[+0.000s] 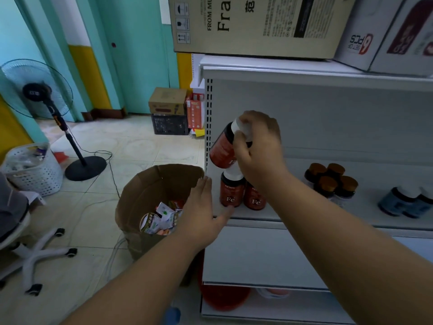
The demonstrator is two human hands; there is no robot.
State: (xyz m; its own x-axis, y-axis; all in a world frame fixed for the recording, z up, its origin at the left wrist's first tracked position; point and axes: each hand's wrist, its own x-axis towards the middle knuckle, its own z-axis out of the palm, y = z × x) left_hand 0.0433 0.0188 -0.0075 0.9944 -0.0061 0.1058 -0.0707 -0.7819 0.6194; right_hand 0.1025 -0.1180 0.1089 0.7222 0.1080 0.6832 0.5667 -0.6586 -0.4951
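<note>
Gripping red bottle point(221, 152) by white cap with right hand point(257, 148), tilted, just above 2 Fe bottles point(230, 193) at left end of shelf point(293, 214). Holding nothing with left hand point(201, 207), fingers straight, at shelf edge.

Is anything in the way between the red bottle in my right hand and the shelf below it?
Yes. Two red Fe bottles stand on the shelf directly under the tilted red bottle the right hand grips. Bare shelf to their right, before the brown-capped jars, looks free.
</note>
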